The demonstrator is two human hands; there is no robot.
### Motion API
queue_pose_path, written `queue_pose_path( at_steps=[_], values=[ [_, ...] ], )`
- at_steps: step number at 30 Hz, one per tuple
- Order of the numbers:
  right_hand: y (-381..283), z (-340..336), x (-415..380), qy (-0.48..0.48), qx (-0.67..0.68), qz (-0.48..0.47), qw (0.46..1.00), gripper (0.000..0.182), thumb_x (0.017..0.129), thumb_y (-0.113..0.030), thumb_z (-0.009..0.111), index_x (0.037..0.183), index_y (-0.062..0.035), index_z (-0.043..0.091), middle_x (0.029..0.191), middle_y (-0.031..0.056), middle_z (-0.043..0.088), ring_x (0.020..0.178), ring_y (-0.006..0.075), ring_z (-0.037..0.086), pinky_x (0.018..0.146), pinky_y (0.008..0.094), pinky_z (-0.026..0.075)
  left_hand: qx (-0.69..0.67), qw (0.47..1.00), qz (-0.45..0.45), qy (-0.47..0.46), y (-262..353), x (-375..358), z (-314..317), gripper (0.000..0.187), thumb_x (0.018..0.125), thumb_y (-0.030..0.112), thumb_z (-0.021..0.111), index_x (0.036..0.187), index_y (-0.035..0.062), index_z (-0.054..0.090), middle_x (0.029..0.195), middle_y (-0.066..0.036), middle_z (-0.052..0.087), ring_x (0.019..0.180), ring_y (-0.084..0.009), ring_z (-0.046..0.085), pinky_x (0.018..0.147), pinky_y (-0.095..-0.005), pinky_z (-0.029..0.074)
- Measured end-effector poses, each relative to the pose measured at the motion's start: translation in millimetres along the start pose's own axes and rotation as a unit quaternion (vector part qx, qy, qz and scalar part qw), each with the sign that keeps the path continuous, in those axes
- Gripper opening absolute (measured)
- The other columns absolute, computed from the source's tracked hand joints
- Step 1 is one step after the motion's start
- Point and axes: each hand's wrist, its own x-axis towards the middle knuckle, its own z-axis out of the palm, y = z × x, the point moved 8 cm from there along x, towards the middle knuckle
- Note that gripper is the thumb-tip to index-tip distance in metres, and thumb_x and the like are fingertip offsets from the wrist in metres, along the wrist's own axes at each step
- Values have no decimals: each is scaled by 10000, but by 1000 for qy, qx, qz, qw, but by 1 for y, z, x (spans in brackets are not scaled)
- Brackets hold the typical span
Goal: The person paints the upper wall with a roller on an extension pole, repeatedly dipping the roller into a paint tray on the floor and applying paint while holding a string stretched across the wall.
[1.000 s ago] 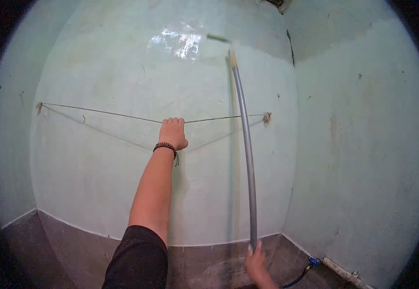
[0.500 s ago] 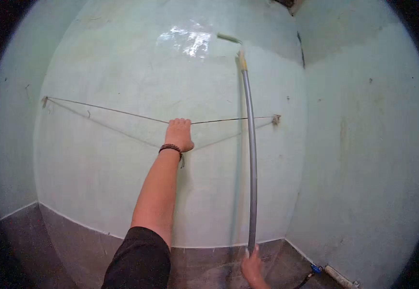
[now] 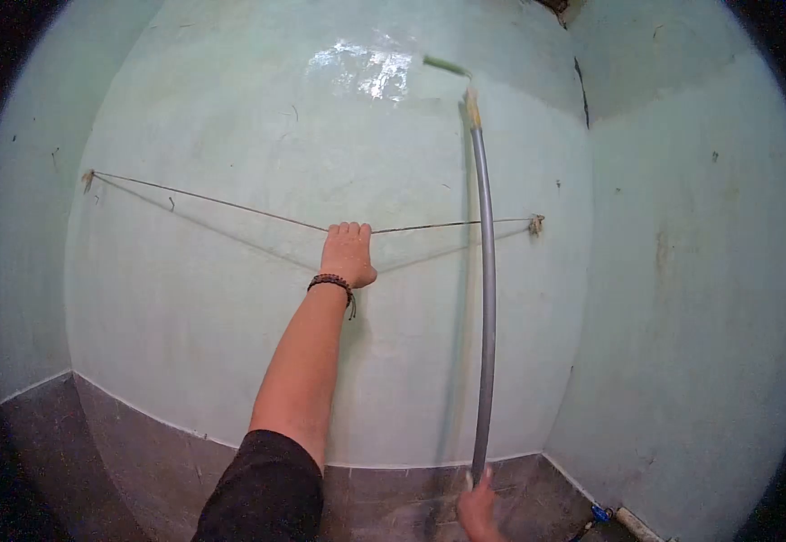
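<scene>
My left hand [image 3: 349, 253], with a dark beaded bracelet at the wrist, is closed over a thin cord [image 3: 248, 210] strung across the pale green wall [image 3: 257, 325]. The cord bends at my fingers. At the lower right, my right hand [image 3: 478, 506] wraps round the bottom end of a long grey pole [image 3: 488, 307]. A paint roller [image 3: 447, 65] is fixed to the pole's yellowish top [image 3: 473, 107] and lies near a wet, shiny patch [image 3: 366, 70] high on the wall.
Knots hold the cord at the left [image 3: 88, 178] and right [image 3: 535, 224]. Grey-brown tiling [image 3: 140, 434] runs along the wall's foot. A blue valve [image 3: 601, 513] and a pale pipe [image 3: 635, 524] are at the lower right. A side wall [image 3: 682, 316] stands at the right.
The view has shifted slightly, so the wall, cord and my left hand appear a little further right. The roller has also moved slightly right and up in the picture. Both grips are unchanged.
</scene>
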Motion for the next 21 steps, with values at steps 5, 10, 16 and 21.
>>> queue_pose_path(
  at_steps=[5, 10, 16, 21],
  values=[
    [-40, -11, 48, 56, 19, -55, 997, 587, 879, -251, 497, 1342, -18, 219, 952, 355, 549, 864, 505, 548, 727, 529, 448, -24, 999, 1, -32, 1, -2, 0, 545, 616, 210, 639, 1096, 30, 455, 1041, -129, 511, 1041, -261, 463, 922, -363, 339],
    [-185, -99, 202, 129, 30, -153, 979, 547, 917, -309, 390, 1330, 9, 226, 904, 332, 570, 816, 494, 555, 730, 527, 448, -16, 999, -4, -33, -3, -1, 3, 558, 624, 223, 640, 1112, 29, 452, 1047, -127, 512, 1047, -261, 462, 923, -365, 338],
    [-353, -191, 299, 168, 60, -226, 958, 499, 908, -394, 389, 1245, -37, 300, 1030, 318, 538, 860, 477, 561, 742, 508, 472, -19, 999, 2, -41, -4, 2, 11, 534, 642, 229, 610, 1113, 29, 456, 1028, -132, 519, 1029, -253, 477, 908, -360, 349],
    [-350, -185, 277, 136, 80, -203, 966, 531, 900, -354, 395, 1298, -40, 238, 1083, 346, 508, 980, 481, 519, 830, 495, 440, -22, 999, 3, -42, -4, 1, 3, 484, 660, 219, 597, 1092, 43, 470, 1025, -115, 526, 1028, -235, 479, 900, -345, 345]
  ],
)
